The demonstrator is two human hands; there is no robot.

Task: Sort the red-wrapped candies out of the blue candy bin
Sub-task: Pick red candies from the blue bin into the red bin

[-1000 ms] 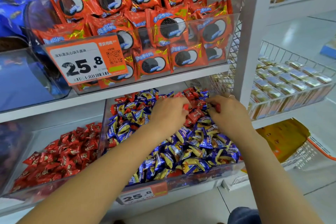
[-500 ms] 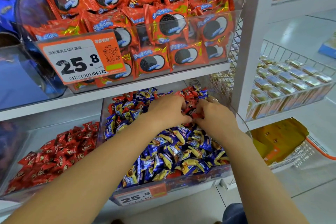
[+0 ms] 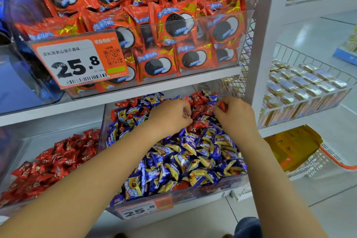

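My right hand (image 3: 234, 117) is curled at the back of the blue candy bin (image 3: 193, 196), its fingertips pinching one red-wrapped candy (image 3: 222, 106) in crinkled, glossy foil. My left hand (image 3: 170, 115) is just beside it, fingers bent down into the cluster of red-wrapped candies (image 3: 199, 110) heaped at the bin's far end; I cannot tell whether it holds one. The two hands are close but not touching.

The bin is clear, hard plastic with straight walls, piled with small pillow-shaped blue and yellow candies (image 3: 185, 162), too many to count. More red wrappers show along the bin's back left. An orange and white price label (image 3: 144, 210) sits on the bin's front edge.

Left of the bin, a second clear bin (image 3: 29, 145) holds only red candies (image 3: 50, 162), with bare floor showing toward its back. Above the blue candy bin, a shelf carries a clear tray of flat red cookie packets (image 3: 173, 29) and a larger price tag (image 3: 79, 62). Right of the bin stands a white upright post (image 3: 260, 44), close to my right hand, and beyond it a wire basket (image 3: 309, 63) of gold-wrapped bars.
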